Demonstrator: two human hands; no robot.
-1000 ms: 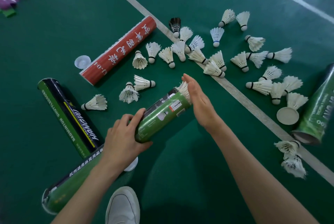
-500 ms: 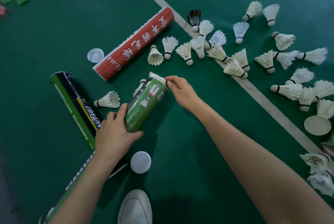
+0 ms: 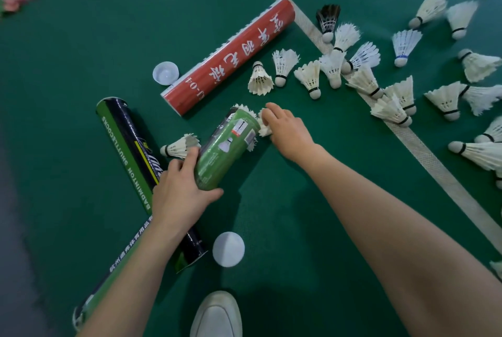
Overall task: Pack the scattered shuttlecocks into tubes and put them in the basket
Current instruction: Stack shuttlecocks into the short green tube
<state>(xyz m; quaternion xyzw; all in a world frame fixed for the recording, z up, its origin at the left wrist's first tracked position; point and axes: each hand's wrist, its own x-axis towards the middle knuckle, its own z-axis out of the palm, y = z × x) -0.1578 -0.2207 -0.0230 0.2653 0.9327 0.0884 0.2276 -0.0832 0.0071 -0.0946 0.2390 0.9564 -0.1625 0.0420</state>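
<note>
Green tube (image 3: 228,152) tilted over floor (image 3: 271,209), L hand (image 3: 179,192) wrapped round its near end. R hand (image 3: 288,133) fingers curled on shuttlecock (image 3: 264,127) at tube mouth, feathers poking out. Beyond: loose shuttlecocks (image 3: 309,77) along white line (image 3: 423,152), nr red tube (image 3: 231,57).

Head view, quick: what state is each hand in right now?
Left hand: grips the green tube near its lower end.
Right hand: pinches a white shuttlecock at the tube's mouth.
</note>
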